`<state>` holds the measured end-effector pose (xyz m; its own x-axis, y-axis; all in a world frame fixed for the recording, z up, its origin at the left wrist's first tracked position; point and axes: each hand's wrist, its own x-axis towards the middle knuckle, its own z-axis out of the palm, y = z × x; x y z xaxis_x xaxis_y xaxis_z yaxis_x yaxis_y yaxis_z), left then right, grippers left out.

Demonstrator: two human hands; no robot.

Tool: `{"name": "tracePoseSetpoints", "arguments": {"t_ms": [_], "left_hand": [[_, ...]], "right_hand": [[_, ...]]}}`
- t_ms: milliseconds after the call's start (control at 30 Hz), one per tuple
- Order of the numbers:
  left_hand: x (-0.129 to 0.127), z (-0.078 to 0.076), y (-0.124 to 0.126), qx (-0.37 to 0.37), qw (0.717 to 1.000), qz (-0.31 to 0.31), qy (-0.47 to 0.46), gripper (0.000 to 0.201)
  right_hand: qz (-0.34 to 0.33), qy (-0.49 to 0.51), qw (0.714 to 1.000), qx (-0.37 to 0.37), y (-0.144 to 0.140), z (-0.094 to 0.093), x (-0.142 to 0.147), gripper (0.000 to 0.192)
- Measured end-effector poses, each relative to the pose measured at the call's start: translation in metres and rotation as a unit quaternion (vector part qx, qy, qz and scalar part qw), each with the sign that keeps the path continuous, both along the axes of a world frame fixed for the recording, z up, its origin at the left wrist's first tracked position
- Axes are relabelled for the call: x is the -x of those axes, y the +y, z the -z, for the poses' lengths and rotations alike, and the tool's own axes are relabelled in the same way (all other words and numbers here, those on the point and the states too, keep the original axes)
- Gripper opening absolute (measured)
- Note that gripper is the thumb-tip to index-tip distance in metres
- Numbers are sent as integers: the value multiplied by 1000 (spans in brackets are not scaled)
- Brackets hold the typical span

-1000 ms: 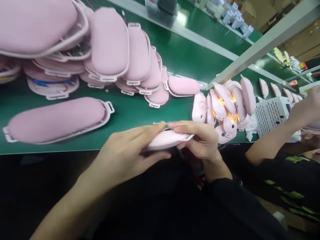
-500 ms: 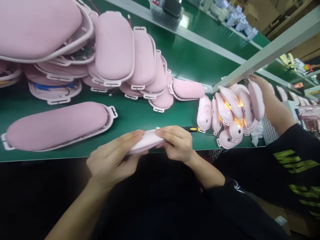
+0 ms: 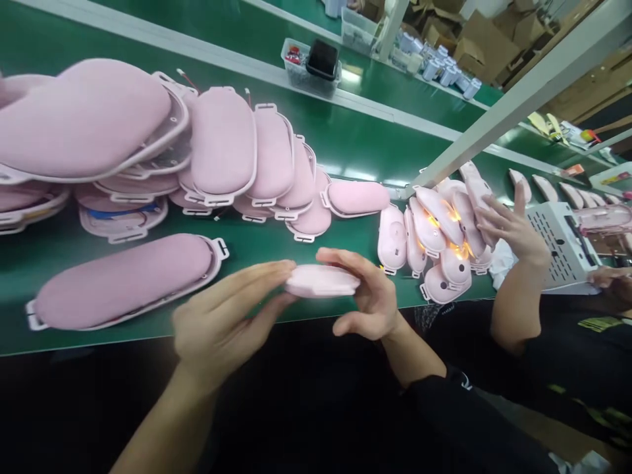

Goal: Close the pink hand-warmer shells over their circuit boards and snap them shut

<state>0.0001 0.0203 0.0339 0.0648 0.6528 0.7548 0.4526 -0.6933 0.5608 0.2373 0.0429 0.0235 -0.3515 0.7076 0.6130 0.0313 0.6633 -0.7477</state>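
Observation:
A small pale pink oval casing (image 3: 323, 282) is held edge-on above the bench's front edge. My left hand (image 3: 230, 313) pinches its left end between the fingers and the thumb. At the other end, my right hand (image 3: 368, 296) is open, its fingers behind the casing and its thumb spread away below; whether the fingertips touch it I cannot tell. On the bench to the left lies a long pink padded piece (image 3: 126, 280) with slotted white tabs at its ends.
Several pink padded pieces (image 3: 224, 141) are piled behind my hands. To the right, pink casings (image 3: 429, 224) lie heaped, some glowing orange, with a co-worker's hand (image 3: 516, 227) over them. A slanting white post (image 3: 494, 112) stands behind. A clear bin (image 3: 309, 76) sits farther back.
My right hand has opened from its grip, and the casing now shows edge-on. The co-worker's hand has spread its fingers beside the heap. The view has shifted, showing more of the far bench.

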Motion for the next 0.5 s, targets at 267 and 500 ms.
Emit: {"name": "tracePoseSetpoints", "arguments": {"t_ms": [267,500], "left_hand": [[-50,21,10,2,996,75,-39,76],[-48,66,23,89,989,118,31,33]], "right_hand": [[139,-127,982,-35,-32,-56,-32,55],[213,-246,945,44,-52,-42,-81,45]]}}
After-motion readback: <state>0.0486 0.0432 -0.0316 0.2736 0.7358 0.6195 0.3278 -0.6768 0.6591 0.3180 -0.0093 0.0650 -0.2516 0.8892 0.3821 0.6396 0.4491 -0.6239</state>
